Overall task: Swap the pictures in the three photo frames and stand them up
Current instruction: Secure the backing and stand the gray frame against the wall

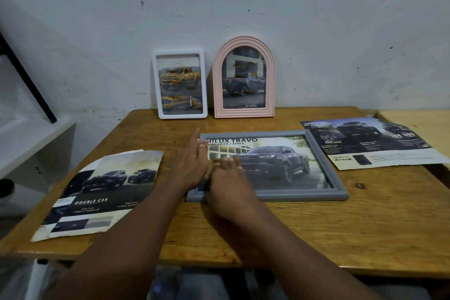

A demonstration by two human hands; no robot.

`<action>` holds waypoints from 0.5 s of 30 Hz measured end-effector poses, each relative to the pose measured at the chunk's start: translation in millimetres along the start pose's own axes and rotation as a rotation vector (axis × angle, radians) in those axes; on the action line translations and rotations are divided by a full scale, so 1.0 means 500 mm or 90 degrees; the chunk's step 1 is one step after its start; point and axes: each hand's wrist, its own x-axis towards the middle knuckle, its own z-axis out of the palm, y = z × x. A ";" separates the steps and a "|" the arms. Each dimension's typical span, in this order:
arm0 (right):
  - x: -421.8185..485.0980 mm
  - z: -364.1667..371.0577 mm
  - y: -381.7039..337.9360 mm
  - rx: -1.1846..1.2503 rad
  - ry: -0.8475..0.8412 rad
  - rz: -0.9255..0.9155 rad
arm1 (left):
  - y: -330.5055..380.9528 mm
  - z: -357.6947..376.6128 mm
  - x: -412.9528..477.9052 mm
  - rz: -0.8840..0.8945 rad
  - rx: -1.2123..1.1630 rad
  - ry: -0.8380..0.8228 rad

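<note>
A grey frame (316, 196) with a dark pickup picture lies flat on the wooden table (365, 221). The left grip (192, 161), fingers straight, stands edge-on at the frame's left end. The right grip (231, 182) lies palm-down just beside it. Behind, 2 frames stand against the wall (341, 31): a white frame (182, 115) and a pink arched frame (243, 113). Loose prints (102, 192) lie left, a brochure page (372, 143) right.
</note>
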 end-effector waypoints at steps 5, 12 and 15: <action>-0.008 -0.057 0.072 0.037 -0.068 -0.178 | -0.004 0.002 0.002 0.000 -0.029 0.017; -0.085 -0.152 0.283 -0.072 -0.094 -0.146 | -0.010 0.000 0.004 0.015 0.048 0.001; -0.132 -0.192 0.358 -0.144 -0.050 -0.127 | -0.009 -0.001 0.004 0.025 0.076 -0.002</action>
